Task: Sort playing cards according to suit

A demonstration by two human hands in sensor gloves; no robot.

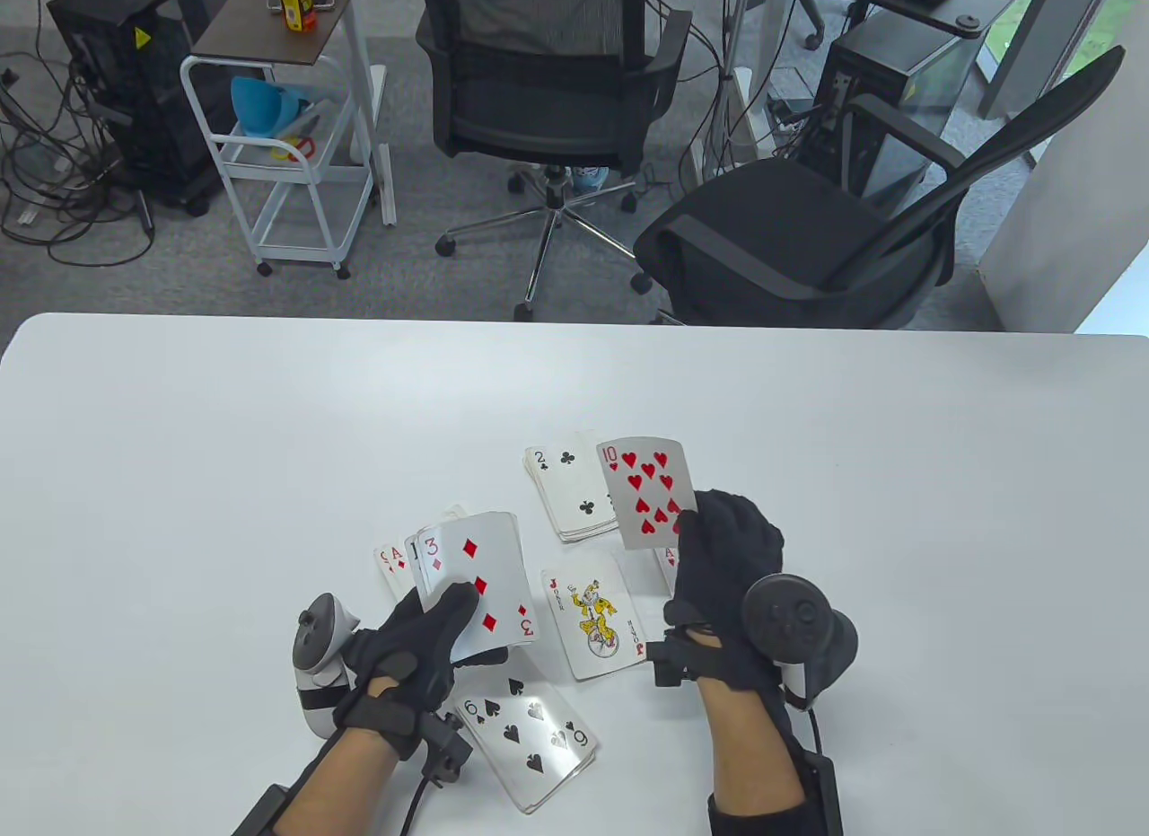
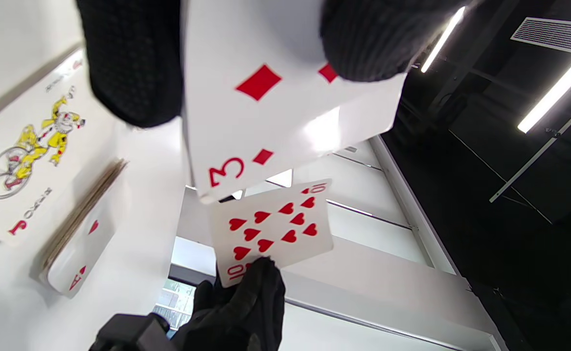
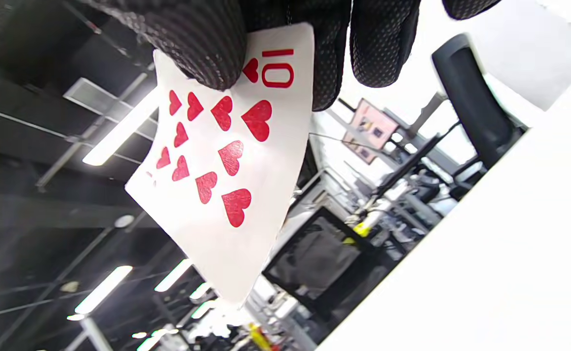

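My left hand point(image 1: 422, 643) grips a stack of cards with the 3 of diamonds point(image 1: 476, 594) on top, held above the table; the same 3 of diamonds point(image 2: 275, 117) fills the left wrist view. My right hand point(image 1: 723, 558) pinches the 10 of hearts point(image 1: 648, 493) by its lower corner and holds it up, face to the camera; that 10 of hearts point(image 3: 217, 165) shows under the thumb in the right wrist view. On the table lie a pile topped by the 2 of clubs point(image 1: 565, 495), a joker point(image 1: 594, 622), a 9 of spades point(image 1: 530, 737) and a red ace pile point(image 1: 392, 568).
Another pile with a red ace on top point(image 2: 78, 256) lies partly hidden under my right hand. The white table point(image 1: 224, 441) stretches wide to the left, right and far side. Two office chairs point(image 1: 808, 225) and a white cart point(image 1: 287, 154) stand beyond its far edge.
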